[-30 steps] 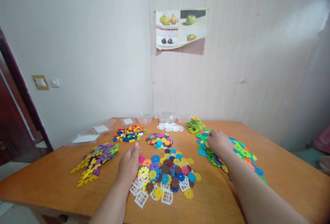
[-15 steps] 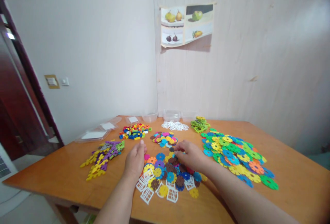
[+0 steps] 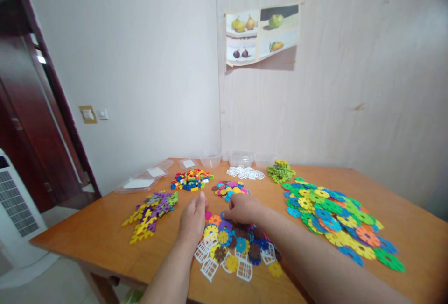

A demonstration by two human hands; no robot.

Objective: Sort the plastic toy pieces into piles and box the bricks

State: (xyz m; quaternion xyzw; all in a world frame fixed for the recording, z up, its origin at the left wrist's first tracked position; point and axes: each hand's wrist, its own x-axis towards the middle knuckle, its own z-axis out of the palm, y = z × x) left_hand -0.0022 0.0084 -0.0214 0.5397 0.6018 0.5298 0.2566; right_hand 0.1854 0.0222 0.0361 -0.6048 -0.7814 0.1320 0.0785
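Several heaps of plastic building pieces lay on a wooden table [image 3: 87,234] set in the corner of a room. The biggest, a spread of large flower discs [image 3: 336,220] in green, blue, yellow and orange, ran from 1 toward 4 o'clock of the hands. At 9 o'clock lay yellow and purple interlocking pieces [image 3: 150,210]. Right under the hands sat the pile of small flower discs [image 3: 238,243], with white window-shaped pieces [image 3: 224,266] along its near edge at 6 o'clock. At 12 o'clock was a smaller disc cluster [image 3: 229,188], with small bricks [image 3: 191,180] at 11 o'clock, white flat pieces [image 3: 245,172] beyond and green pieces [image 3: 280,171] at 1 o'clock.

The left hand [image 3: 192,220] rested palm down, fingers loosely extended and touching the pile's left edge, gripping nothing visible. The right hand [image 3: 243,208] lay curled on the pile's far edge; whether its fingertips pinched a disc could not be told.
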